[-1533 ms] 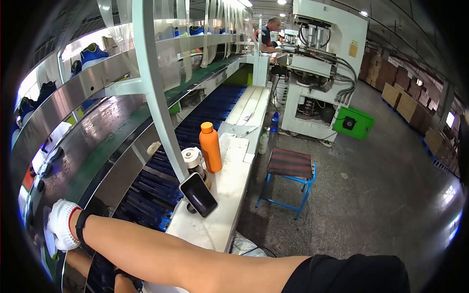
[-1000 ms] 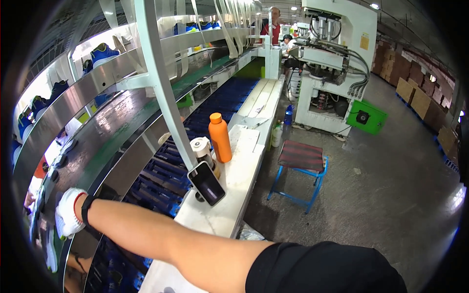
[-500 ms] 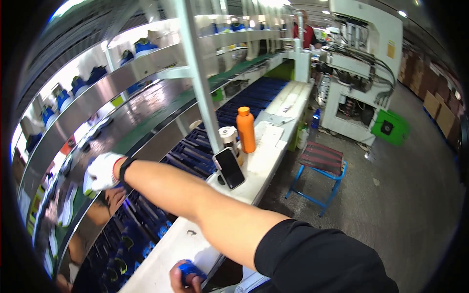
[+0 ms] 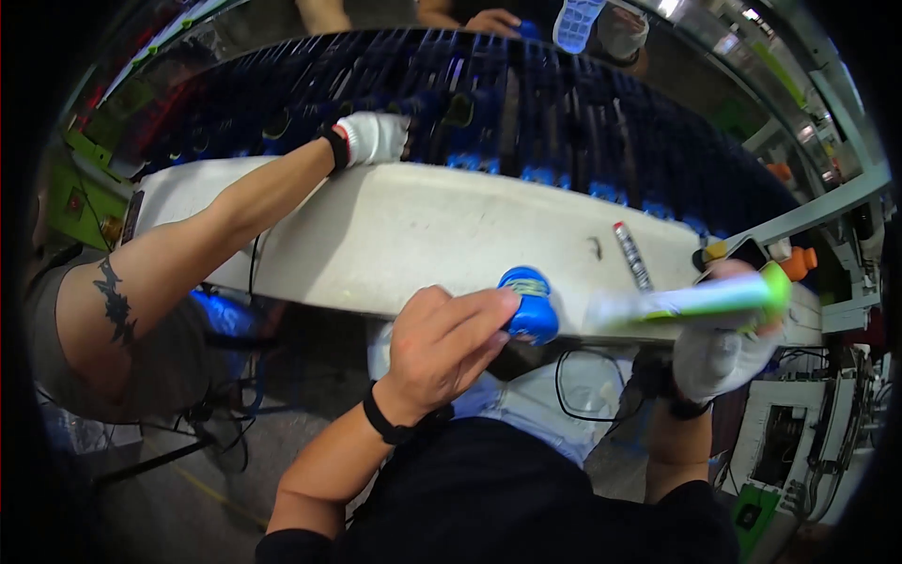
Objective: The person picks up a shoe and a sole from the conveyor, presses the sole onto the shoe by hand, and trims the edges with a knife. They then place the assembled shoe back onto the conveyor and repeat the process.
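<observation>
My bare left hand (image 4: 442, 343), with a black band at the wrist, is closed on the end of a blue shoe upper (image 4: 534, 315) above the bench's near edge. Its other parts are hidden, so only a rounded blue portion shows. My right hand (image 4: 719, 362) wears a white glove and grips a white and bright green shoe sole (image 4: 700, 301), smeared by motion. The sole lies roughly level to the right of the upper, apart from it.
A marker (image 4: 632, 256) lies on the white bench (image 4: 432, 221). Beyond it runs a dark roller conveyor (image 4: 564, 122) carrying blue shoe uppers. At the left, a co-worker's gloved hand (image 4: 374, 138) reaches to the conveyor. An orange bottle (image 4: 801, 263) stands at the right beside a metal post.
My view has swung down to the bench. The right hand has come back from the upper belt with a sole. The left hand still holds the blue upper, now fully in view.
</observation>
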Demonstrator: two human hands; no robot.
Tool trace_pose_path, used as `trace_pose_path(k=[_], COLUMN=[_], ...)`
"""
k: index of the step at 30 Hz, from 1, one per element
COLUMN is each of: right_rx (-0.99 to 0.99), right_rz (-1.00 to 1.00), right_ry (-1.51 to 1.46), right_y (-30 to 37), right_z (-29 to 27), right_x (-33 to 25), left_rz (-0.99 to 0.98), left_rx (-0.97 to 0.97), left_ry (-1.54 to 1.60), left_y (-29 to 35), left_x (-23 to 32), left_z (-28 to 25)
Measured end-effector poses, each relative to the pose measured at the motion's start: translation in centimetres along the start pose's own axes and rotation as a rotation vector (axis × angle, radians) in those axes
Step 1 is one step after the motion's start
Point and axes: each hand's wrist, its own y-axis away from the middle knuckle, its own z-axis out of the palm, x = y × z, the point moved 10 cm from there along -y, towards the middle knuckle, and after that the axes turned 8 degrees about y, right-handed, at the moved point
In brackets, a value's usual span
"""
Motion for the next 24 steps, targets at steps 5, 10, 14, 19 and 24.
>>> trace_pose_path(k=[5,10,14,19,24], right_rx=[-0.107,-0.261,-0.216,-0.309,-0.371], right_rz=[0.608,0.403,0.321,0.257,0.184], right_ry=[-0.306,-0.371,-0.305,-0.181,-0.103], right_y=[10.4,13.1,13.2,12.9,12.2], right_z=[1.9,6.1,7.3,7.3,7.3], right_x=[5.5,4.7,4.3,4.3,3.9], left_rz=[-0.344,-0.281,-0.273,-0.155,-0.13], left_rx=[0.113,-0.083,-0.164,-0.272,-0.236], left_ry=[0.456,0.383,0.335,0.104,0.147], left_y=[1.7,-0.2,-0.7,-1.0,-0.5], left_x=[-2.0,0.6,1.6,2.1,1.6], left_z=[2.1,3.4,4.1,4.1,4.2])
